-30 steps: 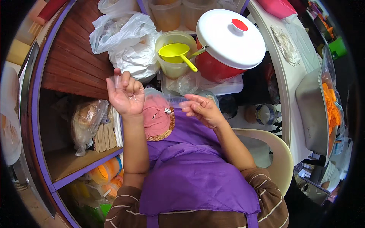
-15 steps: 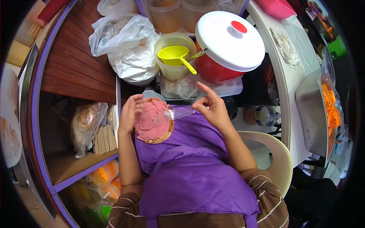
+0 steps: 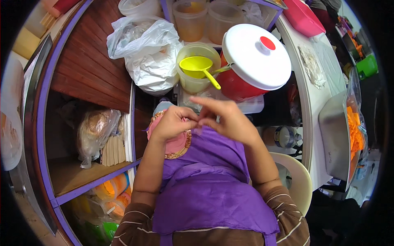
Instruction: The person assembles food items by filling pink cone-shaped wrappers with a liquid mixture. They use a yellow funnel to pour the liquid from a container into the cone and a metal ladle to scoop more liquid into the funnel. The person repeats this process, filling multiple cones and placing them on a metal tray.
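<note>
In front of my lap both hands meet, fingertips together. My left hand [image 3: 175, 123] is closed in a pinch, thumb and forefinger touching the fingers of my right hand [image 3: 227, 117]. My right hand pinches too, its forefinger stretched over the top and slightly blurred. A small bit of clear plastic film [image 3: 198, 131] shows just below the joined fingertips; most of it is hidden by the fingers. Under the hands lies a purple apron [image 3: 213, 180] with a round pink patch [image 3: 177, 143] edged in frilled gold trim, partly covered by my left hand.
Ahead stand a white plastic bag [image 3: 154, 67], a clear tub [image 3: 191, 84] with a yellow-green ladle-like scoop [image 3: 197, 64], and a red container with a white lid [image 3: 250, 53]. A shelf with bagged goods [image 3: 96, 131] is at left; a steel pan [image 3: 334, 135] is at right.
My hands have come together from apart, the left moving right. The clear plastic, stretched out from my right hand before, is now mostly hidden between the fingers. The view has shifted slightly.
</note>
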The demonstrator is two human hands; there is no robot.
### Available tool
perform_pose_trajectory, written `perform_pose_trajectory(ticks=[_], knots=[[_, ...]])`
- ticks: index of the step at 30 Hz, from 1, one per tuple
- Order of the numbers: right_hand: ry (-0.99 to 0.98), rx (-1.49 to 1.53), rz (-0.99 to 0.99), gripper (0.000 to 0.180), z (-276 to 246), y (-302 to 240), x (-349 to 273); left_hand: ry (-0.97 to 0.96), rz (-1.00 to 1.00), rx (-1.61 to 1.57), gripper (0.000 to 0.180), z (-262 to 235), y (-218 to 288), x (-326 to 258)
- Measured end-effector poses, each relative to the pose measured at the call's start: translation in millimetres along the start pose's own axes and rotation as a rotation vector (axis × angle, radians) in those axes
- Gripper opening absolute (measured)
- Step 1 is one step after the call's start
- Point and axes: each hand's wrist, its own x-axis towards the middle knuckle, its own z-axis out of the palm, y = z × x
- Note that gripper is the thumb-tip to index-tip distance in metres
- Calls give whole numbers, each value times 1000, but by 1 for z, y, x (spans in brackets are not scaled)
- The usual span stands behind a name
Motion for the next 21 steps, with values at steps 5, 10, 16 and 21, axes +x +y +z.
perform_pose_trajectory(ticks=[5,10,16,21], knots=[[388,-690,87,35,-8,75,47,315,-20,-169,5,-28,-14,21],[196,-877,570,27,8,129,69,541,40,-225,9,-53,-36,42],[282,-836,439,27,3,76,55,609,-47,-362,15,-71,-44,44],[463,-753,243,34,-2,44,22,620,-64,-391,14,-82,-56,51]])
